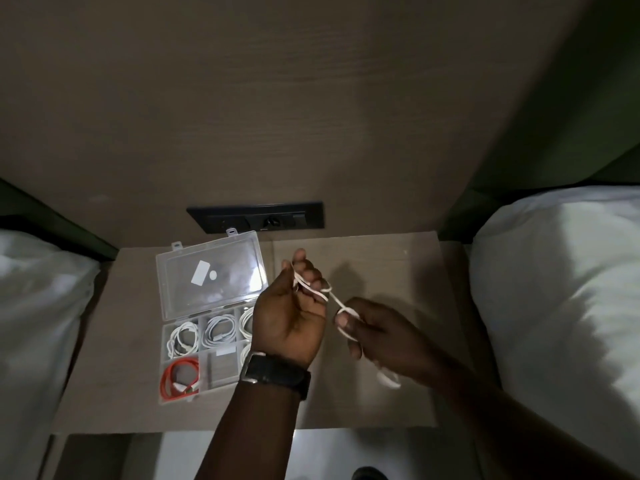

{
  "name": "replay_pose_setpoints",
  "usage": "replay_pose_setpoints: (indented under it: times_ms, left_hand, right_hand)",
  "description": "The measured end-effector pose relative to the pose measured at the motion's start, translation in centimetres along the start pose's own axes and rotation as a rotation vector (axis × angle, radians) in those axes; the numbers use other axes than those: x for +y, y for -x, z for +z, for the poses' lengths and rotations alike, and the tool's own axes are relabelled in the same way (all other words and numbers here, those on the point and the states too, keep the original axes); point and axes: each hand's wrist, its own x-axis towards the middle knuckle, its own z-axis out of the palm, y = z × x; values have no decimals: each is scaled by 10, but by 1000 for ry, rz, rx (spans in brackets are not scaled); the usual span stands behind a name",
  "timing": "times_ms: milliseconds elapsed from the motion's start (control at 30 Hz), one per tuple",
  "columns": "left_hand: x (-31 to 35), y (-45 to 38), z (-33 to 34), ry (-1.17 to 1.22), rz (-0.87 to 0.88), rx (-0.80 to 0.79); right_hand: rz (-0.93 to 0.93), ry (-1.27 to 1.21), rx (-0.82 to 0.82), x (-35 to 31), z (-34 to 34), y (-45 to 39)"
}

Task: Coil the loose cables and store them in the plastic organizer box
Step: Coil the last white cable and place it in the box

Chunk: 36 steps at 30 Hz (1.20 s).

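Note:
A white cable [335, 299] stretches between both hands above the bedside table [381, 265]. My left hand [294, 313] has loops of it wound around the raised fingers. My right hand [377, 334] pinches the cable's other part, and a white loop hangs below that hand. The clear plastic organizer box [204, 372] lies open to the left, its lid [211, 271] folded back. Coiled white cables [183, 339] fill the upper compartments and a coiled red cable [180, 377] sits in the lower left one. My left wrist hides the box's right side.
A black socket panel [256, 218] is set in the wooden wall behind the table. White bedding lies on the left [31, 306] and on the right [561, 289]. The table's front edge runs just under my forearms, with pale floor [249, 452] below.

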Motion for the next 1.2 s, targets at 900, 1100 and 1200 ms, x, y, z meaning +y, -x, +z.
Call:
replay_pose_setpoints:
  times_ms: [900,1100,1200]
  left_hand:
    - [1,4,-51,-755,-215,34]
    - [27,24,-57,-74,-292,-200]
    - [36,23,-51,53,-36,-184]
  right_hand:
    - [-192,200,830,12,-78,-58]
    - [35,138,828,49,-92,-45]
    - [102,253,638,75,-61,-25]
